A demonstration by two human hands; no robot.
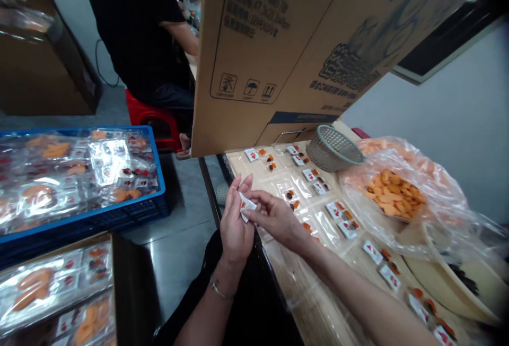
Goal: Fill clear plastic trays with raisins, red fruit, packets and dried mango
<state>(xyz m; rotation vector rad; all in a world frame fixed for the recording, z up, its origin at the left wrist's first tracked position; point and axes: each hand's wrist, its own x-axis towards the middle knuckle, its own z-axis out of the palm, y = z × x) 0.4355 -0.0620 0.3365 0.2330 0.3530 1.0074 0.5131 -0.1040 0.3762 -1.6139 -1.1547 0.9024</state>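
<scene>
A small white card (247,206) with coloured print is held between my two hands, above the near edge of the table. My left hand (236,224) is cupped around it with the fingers pointing up; whether more cards lie in the palm is hidden. My right hand (276,220) pinches the card's right side between thumb and fingers. Beside my right hand, clear plastic trays (314,213) lie in rows on the table. Many of them hold white printed cards (373,252) and small orange and dark pieces (294,205).
A tall cardboard sheet (278,59) stands across the table's far end, with a grey basket (334,149) before it. On the right are a bag of orange pieces (393,195) and a cream basin (457,282). Packed trays fill a blue crate (161,192). Another person sits beyond.
</scene>
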